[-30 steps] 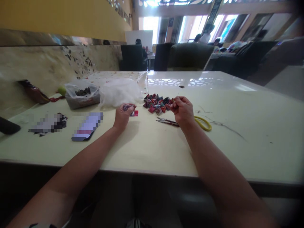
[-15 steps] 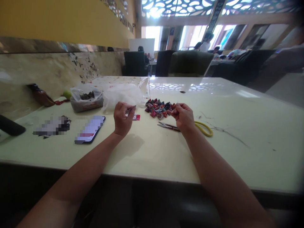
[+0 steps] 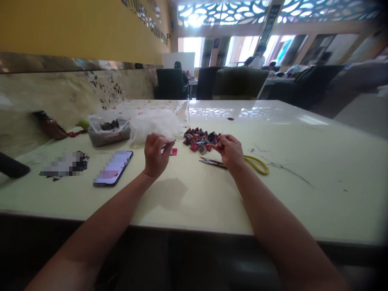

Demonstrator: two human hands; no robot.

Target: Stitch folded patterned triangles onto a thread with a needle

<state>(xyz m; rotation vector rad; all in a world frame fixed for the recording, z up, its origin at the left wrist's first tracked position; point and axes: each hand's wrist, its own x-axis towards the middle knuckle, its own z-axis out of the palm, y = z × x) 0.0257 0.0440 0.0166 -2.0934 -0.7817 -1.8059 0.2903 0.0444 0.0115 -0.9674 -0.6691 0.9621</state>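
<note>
Phone, bagged tub, chairs.

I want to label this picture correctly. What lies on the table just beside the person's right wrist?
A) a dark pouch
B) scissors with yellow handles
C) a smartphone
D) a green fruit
B: the scissors with yellow handles lie on the table right next to the right hand, blades pointing toward the left hand; the smartphone lies far to the left.

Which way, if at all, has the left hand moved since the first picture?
Yes. The left hand has lifted off the table, away from the small red piece that it earlier rested against.
</note>
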